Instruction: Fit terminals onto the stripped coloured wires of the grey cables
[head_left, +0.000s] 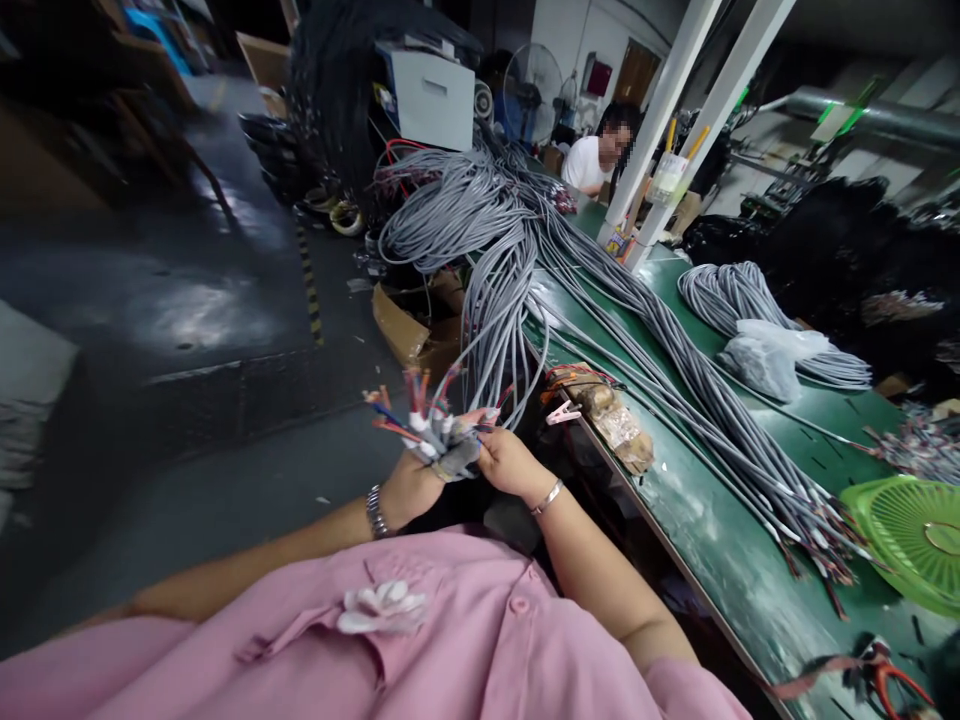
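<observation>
In front of my chest my left hand (414, 488) is closed round a bunch of grey cable ends (429, 436). Stripped inner wires in orange, blue and red fan out from its upper left side. My right hand (513, 464) is pinched at the right side of this bunch, thumb and fingers on a cable there. Part of my left fingers is hidden behind the cables. Beyond my hands, long grey cables (499, 320) hang in loops off the table's edge, close to the held bunch.
A green table (697, 530) runs along my right, bearing a long cable bundle (675, 360), a coil (735, 295), a green basket (911, 540) and red-handled pliers (896, 685). An open carton (401, 325) stands below. A person (592, 160) sits beyond white posts (660, 130).
</observation>
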